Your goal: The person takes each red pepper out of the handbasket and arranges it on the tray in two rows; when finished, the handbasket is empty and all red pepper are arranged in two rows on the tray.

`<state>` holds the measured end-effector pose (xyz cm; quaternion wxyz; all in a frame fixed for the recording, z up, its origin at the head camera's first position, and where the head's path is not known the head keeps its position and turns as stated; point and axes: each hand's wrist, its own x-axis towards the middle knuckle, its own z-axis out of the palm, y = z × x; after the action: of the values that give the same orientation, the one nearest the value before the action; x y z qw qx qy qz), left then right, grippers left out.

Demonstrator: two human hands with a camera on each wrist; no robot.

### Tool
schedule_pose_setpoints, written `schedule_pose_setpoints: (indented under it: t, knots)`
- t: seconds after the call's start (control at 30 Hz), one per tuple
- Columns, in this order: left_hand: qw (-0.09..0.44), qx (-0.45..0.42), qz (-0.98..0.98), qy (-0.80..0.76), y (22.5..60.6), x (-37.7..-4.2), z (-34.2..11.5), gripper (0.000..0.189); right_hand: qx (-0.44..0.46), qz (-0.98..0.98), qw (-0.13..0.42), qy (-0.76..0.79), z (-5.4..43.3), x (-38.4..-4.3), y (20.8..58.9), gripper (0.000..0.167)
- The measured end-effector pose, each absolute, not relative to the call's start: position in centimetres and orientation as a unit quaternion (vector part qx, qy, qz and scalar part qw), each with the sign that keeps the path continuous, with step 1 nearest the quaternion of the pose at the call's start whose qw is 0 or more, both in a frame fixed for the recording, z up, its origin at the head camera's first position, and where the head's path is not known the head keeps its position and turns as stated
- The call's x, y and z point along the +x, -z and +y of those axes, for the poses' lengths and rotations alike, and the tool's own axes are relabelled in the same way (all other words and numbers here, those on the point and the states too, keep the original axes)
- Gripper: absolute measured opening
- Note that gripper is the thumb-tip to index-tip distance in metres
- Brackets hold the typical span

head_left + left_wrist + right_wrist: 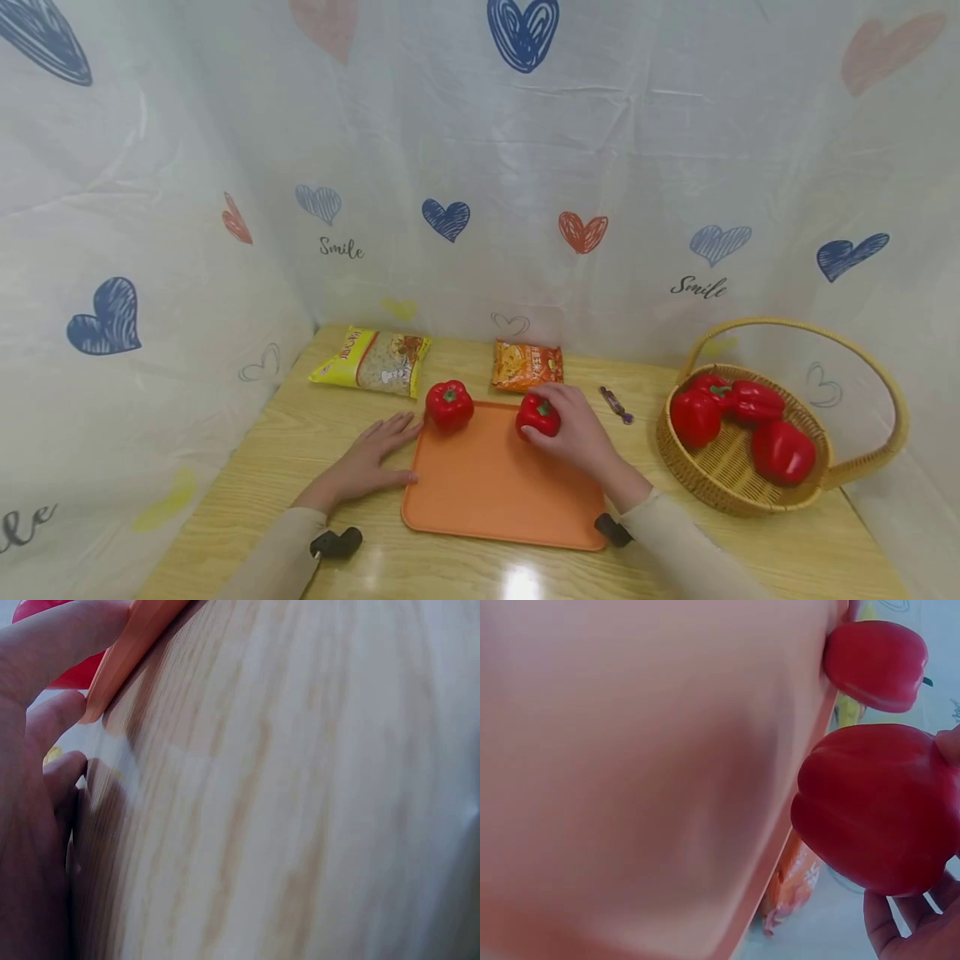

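Observation:
My right hand (573, 429) grips a red bell pepper (537, 416) at the far right part of the orange tray (502, 492). In the right wrist view, thumb and fingertips hold this bell pepper (877, 810) from opposite sides; whether it touches the tray I cannot tell. A second red bell pepper (449, 407) sits at the tray's far left corner. Spread along the tray's left edge, my left hand (367, 462) has its fingers extended, with thumb and fingertips at the rim. The left wrist view shows those fingers (64, 645) beside the tray's edge (139, 645).
Right of the tray stands a wicker basket (701, 483) with a tall handle and several red bell peppers inside. Behind the tray lie a yellow snack bag (375, 360) and an orange packet (527, 365). A purple wrapped candy (617, 405) lies between packet and basket. Heart-printed curtains enclose the table.

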<state>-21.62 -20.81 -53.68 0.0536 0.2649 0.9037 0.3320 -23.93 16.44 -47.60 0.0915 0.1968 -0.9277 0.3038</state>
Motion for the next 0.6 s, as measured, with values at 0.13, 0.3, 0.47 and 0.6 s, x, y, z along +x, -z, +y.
schedule_pose_setpoints:
  t: [0.13, 0.3, 0.47, 0.6]
  knots:
    - [0.055, 0.262, 0.905, -0.33, 53.8, -21.7, -20.8, 0.083, 0.199, -0.925, 0.089, -0.312, 15.7, -24.4, 48.0, 0.059]
    - [0.056, 0.261, 0.906, -0.328, 53.9, -21.7, -20.8, 0.083, 0.212, -0.92, 0.093, -0.315, 14.7, -24.7, 48.1, 0.057]
    - [0.054, 0.263, 0.905, -0.33, 53.7, -21.6, -20.7, 0.083, 0.229, -0.919, 0.092, -0.308, 13.8, -25.0, 48.2, 0.053]
    - [0.053, 0.263, 0.905, -0.33, 53.7, -21.6, -20.7, 0.083, 0.244, -0.916, 0.095, -0.305, 13.2, -25.3, 48.5, 0.054]
